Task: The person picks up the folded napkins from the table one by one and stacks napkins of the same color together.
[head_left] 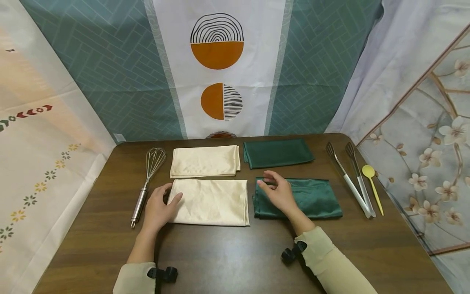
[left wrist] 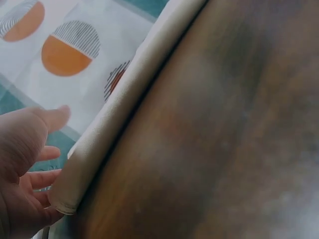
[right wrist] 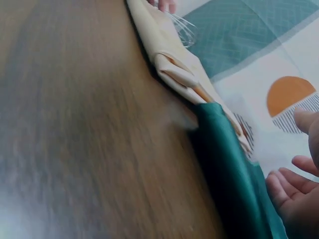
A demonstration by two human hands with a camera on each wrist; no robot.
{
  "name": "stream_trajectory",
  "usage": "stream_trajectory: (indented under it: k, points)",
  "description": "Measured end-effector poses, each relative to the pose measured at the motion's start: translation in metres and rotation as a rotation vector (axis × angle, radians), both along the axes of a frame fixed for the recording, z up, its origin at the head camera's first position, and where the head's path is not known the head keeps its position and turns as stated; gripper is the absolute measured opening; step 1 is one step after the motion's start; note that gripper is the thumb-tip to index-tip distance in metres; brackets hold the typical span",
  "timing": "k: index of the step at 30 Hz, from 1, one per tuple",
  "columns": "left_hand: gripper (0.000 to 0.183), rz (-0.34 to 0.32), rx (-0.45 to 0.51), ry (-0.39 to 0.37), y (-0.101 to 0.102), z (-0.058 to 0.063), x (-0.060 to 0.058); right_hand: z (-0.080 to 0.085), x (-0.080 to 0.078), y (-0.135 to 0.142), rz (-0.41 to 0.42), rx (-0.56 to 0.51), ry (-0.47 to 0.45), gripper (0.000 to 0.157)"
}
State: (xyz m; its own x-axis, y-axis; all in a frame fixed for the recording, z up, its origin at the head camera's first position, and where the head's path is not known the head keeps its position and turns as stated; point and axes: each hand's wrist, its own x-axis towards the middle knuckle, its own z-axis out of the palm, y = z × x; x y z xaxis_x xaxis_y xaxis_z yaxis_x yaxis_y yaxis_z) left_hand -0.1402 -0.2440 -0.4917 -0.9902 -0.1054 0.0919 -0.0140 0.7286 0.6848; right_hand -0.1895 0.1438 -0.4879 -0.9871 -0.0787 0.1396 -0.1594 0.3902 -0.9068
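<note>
Two folded cream cloths and two folded green cloths lie on the table, side by side in two rows. At the left end of the near cream cloth is my left hand, fingers along its side edge and thumb raised over it. The left wrist view shows the fingers right at the cloth's end, the thumb apart from it. Over the left part of the near green cloth hovers my right hand, fingers loosely bent and nothing between them. Behind lie the far cream cloth and far green cloth.
A wire whisk lies left of the cream cloths. On the right are metal tongs with slotted heads, spread apart, and a yellow spoon. The brown wooden table ends at a patterned curtain behind.
</note>
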Motion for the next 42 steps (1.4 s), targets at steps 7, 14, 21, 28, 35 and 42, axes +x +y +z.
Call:
stream_trajectory:
  k: [7,14,21,28,35,42]
  points:
    - [0.074,-0.01,0.0,-0.063,0.0,0.004,-0.001,-0.004,-0.005,-0.02,0.082,0.093,-0.063,0.043]
    - [0.066,0.03,-0.026,-0.102,0.001,0.008,-0.002,0.0,-0.014,-0.032,0.184,0.207,-0.226,0.058]
    - [0.04,-0.039,0.007,-0.163,0.0,0.007,-0.005,0.002,-0.021,-0.04,0.311,0.284,-0.215,0.046]
    - [0.035,-0.105,0.042,-0.202,-0.001,0.007,-0.003,0.002,-0.025,-0.04,0.432,0.3,-0.158,0.037]
    - [0.043,-0.076,0.111,-0.178,0.002,0.011,-0.005,0.002,-0.022,-0.042,0.461,0.087,-0.345,0.028]
    - [0.074,0.018,0.326,-0.235,0.005,0.011,-0.008,0.003,-0.024,-0.039,0.449,-0.007,-0.437,0.02]
